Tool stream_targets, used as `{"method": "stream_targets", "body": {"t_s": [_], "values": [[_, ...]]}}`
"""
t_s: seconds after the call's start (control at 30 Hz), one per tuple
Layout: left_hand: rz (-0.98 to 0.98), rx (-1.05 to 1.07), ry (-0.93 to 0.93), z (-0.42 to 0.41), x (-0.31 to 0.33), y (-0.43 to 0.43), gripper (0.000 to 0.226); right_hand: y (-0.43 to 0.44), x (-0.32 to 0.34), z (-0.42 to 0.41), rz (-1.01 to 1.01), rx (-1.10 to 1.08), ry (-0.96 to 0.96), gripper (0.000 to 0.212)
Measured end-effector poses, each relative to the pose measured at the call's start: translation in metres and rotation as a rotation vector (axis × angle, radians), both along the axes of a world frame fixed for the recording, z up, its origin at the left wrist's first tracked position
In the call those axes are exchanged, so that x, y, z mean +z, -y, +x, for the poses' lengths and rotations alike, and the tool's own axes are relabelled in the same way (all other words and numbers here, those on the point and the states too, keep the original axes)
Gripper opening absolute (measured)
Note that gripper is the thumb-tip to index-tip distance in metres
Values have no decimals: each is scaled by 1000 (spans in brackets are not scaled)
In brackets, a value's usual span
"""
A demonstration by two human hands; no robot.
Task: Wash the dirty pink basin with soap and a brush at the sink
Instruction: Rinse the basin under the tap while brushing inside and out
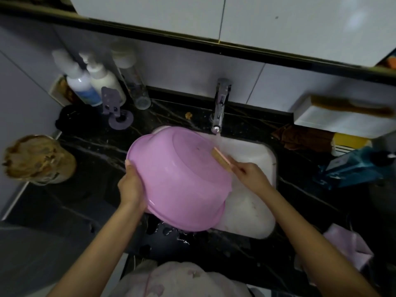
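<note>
Both forearms reach forward, left grip (130, 185) and right grip (252, 174) apparently curled.

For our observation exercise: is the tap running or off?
Running: water streams from the spout of the tap, down by the pink basin and brush.

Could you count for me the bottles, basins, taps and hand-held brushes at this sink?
Bottles: 3 (blue-label bottle, cream pump bottle, clear bottle)
Pink basin: 1
Tap: 1
Brush in right hand: 1
Total: 6
</note>
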State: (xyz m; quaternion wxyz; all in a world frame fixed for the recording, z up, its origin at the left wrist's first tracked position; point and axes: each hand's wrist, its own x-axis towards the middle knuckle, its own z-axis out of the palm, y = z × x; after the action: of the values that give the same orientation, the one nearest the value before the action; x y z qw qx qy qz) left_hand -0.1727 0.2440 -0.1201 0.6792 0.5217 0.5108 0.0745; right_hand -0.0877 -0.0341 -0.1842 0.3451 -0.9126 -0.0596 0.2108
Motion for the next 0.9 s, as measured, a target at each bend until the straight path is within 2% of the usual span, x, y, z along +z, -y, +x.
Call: {"method": "stream_targets", "body": {"t_s": [0.07, 0.2, 0.3, 0.43, 0.53, 0.6, 0.67, 0.77, 0.83, 0.9], "values": [[2, 2, 1, -1, 2, 4, 59, -17, 4, 4, -12, -36, 19, 31], [17, 9, -13, 0, 2, 5, 58, -41, 25, -29, 262, 114, 32, 36], [14, 2, -28, -1, 1, 4, 59, -2, 16, -40, 222, 104, -45, 36], [-10, -8, -41, 0, 0, 1, 61, 13, 1, -26, 12, -126, -151, 42], [-48, -7, -23, -2, -1, -2, 62, -8, 0, -26, 160, -427, -297, 53], [-71, -20, -25, -7, -2, -8, 63, -8, -1, -31, 135, -572, -330, 50], [-113, -27, -29, -12, -6, -16, 62, 1, -4, -35, 103, -622, -364, 41], [-171, -61, -15, -18, -12, -24, 54, 9, -7, -38, 237, -680, -430, 26], [-128, -91, -7, -20, -8, -26, 48, 4, -10, -38, 314, -667, -445, 21], [-93, -92, -6, -22, -5, -30, 52, -7, -14, -33, 383, -672, -479, 20]]}}
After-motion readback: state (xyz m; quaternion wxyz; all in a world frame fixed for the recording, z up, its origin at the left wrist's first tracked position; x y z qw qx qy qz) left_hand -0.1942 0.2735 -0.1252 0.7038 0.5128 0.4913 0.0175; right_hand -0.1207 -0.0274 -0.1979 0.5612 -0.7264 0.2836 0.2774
